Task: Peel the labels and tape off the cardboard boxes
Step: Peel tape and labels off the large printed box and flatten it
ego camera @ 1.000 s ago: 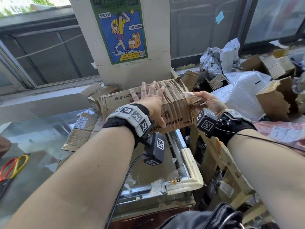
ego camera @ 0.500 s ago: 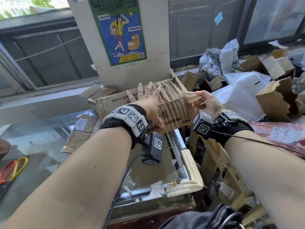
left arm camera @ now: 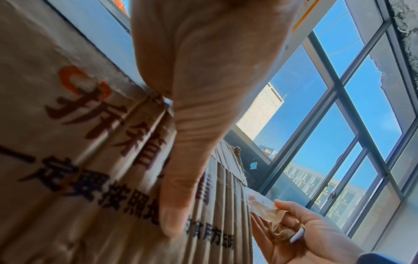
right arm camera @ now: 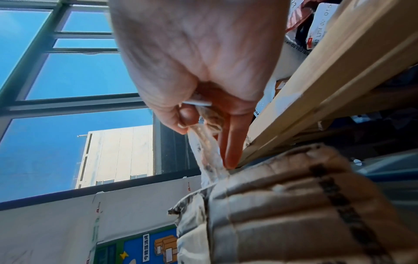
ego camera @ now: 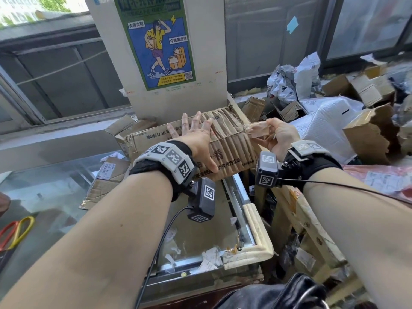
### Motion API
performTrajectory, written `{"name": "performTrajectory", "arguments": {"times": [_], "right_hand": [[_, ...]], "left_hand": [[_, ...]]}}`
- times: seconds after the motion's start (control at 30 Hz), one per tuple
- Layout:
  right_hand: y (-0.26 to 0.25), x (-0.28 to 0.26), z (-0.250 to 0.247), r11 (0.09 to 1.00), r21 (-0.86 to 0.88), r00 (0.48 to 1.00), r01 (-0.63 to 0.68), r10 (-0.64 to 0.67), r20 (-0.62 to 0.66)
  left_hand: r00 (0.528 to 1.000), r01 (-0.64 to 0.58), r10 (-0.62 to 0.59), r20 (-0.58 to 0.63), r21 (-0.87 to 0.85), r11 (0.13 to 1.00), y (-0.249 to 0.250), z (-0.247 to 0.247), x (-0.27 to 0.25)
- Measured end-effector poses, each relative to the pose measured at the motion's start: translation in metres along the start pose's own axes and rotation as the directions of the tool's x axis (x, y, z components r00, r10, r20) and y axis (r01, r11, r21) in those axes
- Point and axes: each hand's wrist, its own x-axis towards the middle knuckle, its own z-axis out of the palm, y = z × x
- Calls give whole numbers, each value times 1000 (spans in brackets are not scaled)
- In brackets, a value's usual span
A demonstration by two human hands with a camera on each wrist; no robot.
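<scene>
A crumpled brown cardboard box [ego camera: 229, 150] with printed characters lies at the counter's far right corner, against a pillar. My left hand [ego camera: 194, 136] presses flat on its top with the fingers spread and the thumb [left arm camera: 178, 178] down the printed front face [left arm camera: 79, 142]. At the box's right end my right hand [ego camera: 277, 134] pinches a strip of clear tape [ego camera: 256, 129] between thumb and fingers. The tape [right arm camera: 209, 151] runs taut from that hand [right arm camera: 199, 62] down to the box's corner [right arm camera: 282, 205], still stuck there. More crumpled tape [left arm camera: 282, 230] sits in the right palm [left arm camera: 316, 241].
The box rests on a glass-topped counter [ego camera: 55, 188] with a cream edge trim [ego camera: 256, 237]. Flattened cardboard [ego camera: 107, 181] lies left of the box, scissors [ego camera: 15, 230] at the far left. A wooden frame [ego camera: 312, 230] and a pile of boxes and bags [ego camera: 334, 130] fill the right.
My left hand has shifted slightly left across the box top. The right hand keeps its pinch on the tape and has barely moved.
</scene>
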Motion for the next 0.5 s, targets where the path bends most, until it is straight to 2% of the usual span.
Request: {"name": "performTrajectory", "arguments": {"times": [0.07, 0.23, 0.33, 0.43, 0.5], "right_hand": [[0, 3, -1, 999, 3, 998, -34, 34, -44], [6, 13, -17, 985, 93, 989, -143, 146, -19], [4, 14, -16, 998, 9, 995, -60, 61, -78], [-4, 19, -18, 996, 86, 974, 21, -1, -226], [-9, 18, -24, 998, 50, 957, 41, -25, -290]], "left_hand": [[1000, 2, -2, -4, -13, 1000, -2, -1, 0], [1000, -7, 7, -2, -18, 1000, -4, -2, 1], [1000, 6, -6, -12, -22, 1000, -7, -4, 3], [1000, 2, -3, -23, -27, 1000, -10, -4, 6], [999, -1, 0, -32, -25, 1000, -11, -4, 7]]}}
